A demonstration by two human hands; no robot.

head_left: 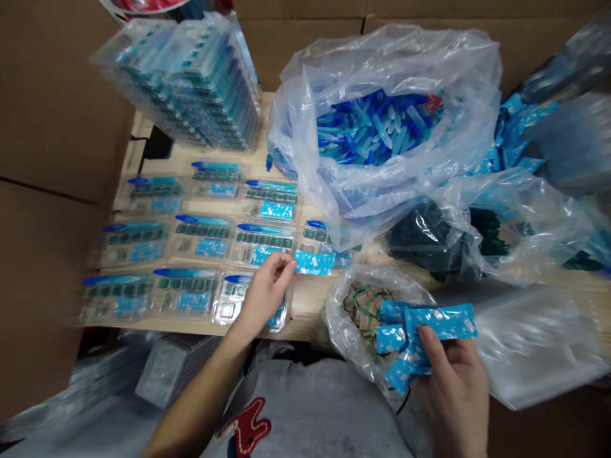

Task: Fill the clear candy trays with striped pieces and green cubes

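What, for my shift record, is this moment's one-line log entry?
left hand: holds one blue packet; right hand: holds several blue packets; clear trays: on wooden table

glare streaks the large clear bag [296, 121]; picture edges blur.

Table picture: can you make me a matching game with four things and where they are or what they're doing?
1. Left hand
2. Right hand
3. Tall tray stack
4. Blue pieces

A. Inside the big clear bag
B. Holding several blue packets
C. At the back left of the table
D. Pinching one blue packet

Pairs: 1-D, 2-B, 3-C, 4-A
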